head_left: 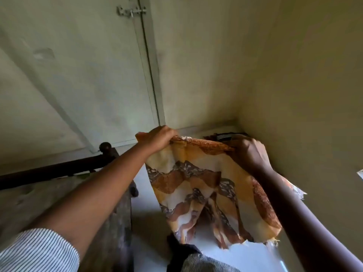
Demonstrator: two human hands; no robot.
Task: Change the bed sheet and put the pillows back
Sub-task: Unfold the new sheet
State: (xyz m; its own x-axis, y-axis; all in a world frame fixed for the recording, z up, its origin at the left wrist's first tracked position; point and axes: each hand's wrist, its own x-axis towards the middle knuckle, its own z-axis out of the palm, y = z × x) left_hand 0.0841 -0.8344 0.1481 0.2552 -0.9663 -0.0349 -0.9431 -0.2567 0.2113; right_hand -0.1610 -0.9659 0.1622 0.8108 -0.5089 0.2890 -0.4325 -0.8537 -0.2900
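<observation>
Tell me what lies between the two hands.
In the head view, the top edge of the brown-and-yellow patterned sheet spans from the left hand to the right hand; both grip it.

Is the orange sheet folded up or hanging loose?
Hanging loose: the left hand and right hand hold its top edge, and the sheet drapes down.

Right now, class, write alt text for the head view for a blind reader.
A person's left hand and right hand grip the top edge of a brown-and-orange patterned sheet, which hangs between them. A dark bed rail lies to the left.
</observation>
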